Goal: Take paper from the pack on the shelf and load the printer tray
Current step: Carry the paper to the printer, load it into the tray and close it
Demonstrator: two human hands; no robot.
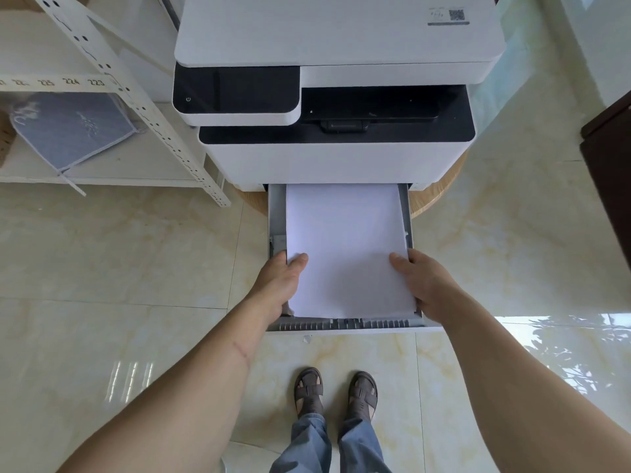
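A white and black printer (338, 97) stands on a round wooden stand, with its grey paper tray (345, 325) pulled out toward me. A white stack of paper (346, 247) lies inside the tray, its far end under the printer body. My left hand (278, 285) grips the stack's left edge, thumb on top. My right hand (425, 285) grips the right edge the same way. The stack's near end looks slightly raised above the tray floor. The paper pack itself is not in view.
A white metal shelf (112, 80) stands at the left, holding a blue-grey cloth bag (71, 128). Dark furniture (611, 186) is at the right edge. My sandalled feet (336, 392) stand on the glossy tiled floor just below the tray.
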